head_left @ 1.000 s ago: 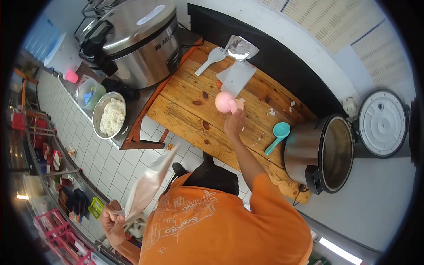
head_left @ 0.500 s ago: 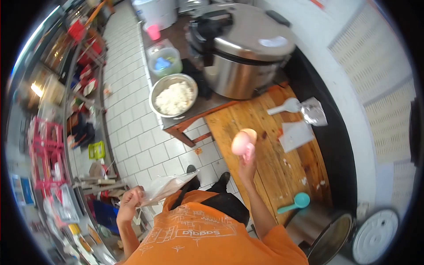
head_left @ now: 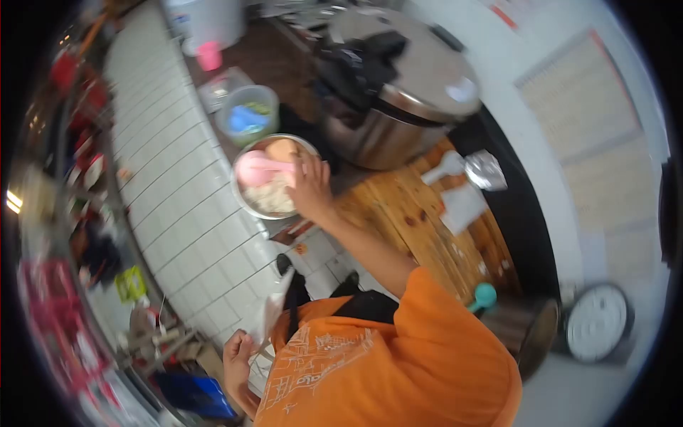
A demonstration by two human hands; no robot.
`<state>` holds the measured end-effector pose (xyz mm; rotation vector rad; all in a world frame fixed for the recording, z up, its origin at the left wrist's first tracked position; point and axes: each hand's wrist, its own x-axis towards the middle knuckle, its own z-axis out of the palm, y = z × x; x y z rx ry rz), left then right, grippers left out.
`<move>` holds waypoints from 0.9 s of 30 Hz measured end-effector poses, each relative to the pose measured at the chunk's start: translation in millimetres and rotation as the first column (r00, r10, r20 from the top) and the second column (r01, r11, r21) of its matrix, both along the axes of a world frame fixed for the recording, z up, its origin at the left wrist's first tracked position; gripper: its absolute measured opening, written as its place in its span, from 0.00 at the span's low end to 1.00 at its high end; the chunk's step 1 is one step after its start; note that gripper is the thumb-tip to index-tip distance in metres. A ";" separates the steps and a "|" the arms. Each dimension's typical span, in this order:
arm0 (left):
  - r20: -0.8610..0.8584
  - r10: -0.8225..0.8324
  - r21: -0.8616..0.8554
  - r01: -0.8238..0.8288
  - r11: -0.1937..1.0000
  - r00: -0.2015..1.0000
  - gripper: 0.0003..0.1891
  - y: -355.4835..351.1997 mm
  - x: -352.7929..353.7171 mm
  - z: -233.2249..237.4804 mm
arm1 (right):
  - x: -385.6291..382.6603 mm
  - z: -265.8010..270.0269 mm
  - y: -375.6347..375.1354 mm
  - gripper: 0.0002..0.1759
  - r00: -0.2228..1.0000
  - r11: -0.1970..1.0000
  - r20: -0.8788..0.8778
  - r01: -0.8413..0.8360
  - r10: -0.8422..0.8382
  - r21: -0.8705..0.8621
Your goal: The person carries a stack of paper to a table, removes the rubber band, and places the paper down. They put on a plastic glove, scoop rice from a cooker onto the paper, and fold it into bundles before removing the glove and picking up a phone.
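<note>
Over round steel bowl [head_left: 237, 196] | right hand [head_left: 310, 191] grips pink scoop [head_left: 253, 171] | left hand [head_left: 238, 354] pinches clear bag [head_left: 274, 315]

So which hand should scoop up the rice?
Right, probably. The right hand holds the pink scoop at the rice bowl; the left hand is low by the body, gripping a plastic bag.

We wear an orange short-sleeved T-shirt [head_left: 413, 356] with a white line drawing [head_left: 320, 349] printed on it. Below it show dark cloth [head_left: 370, 306] and black shoes [head_left: 284, 265].

We see the round pink plastic scoop [head_left: 255, 171] over the steel rice bowl [head_left: 244, 205] (blurred), the clear plastic bag [head_left: 274, 312] hanging low.
</note>
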<state>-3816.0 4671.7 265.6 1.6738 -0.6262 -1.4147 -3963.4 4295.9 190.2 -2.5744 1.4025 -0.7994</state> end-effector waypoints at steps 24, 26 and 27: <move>0.163 -0.631 0.475 0.500 0.724 0.759 0.18 -151.1 -127.0 -2.4 | -662.1 -174.5 156.3 0.22 -0.342 -0.204 0.075 0.705 -0.937 0.679; 0.152 -0.690 0.496 0.549 0.673 0.708 0.18 -159.3 -137.8 -1.3 | -642.2 -150.5 130.9 0.20 -0.488 -0.473 0.044 0.862 -0.872 0.182; 0.146 -0.716 0.506 0.571 0.647 0.683 0.18 -163.7 -143.4 -0.7 | -616.5 -122.5 111.9 0.18 -0.610 -0.598 0.103 0.707 -0.786 -0.377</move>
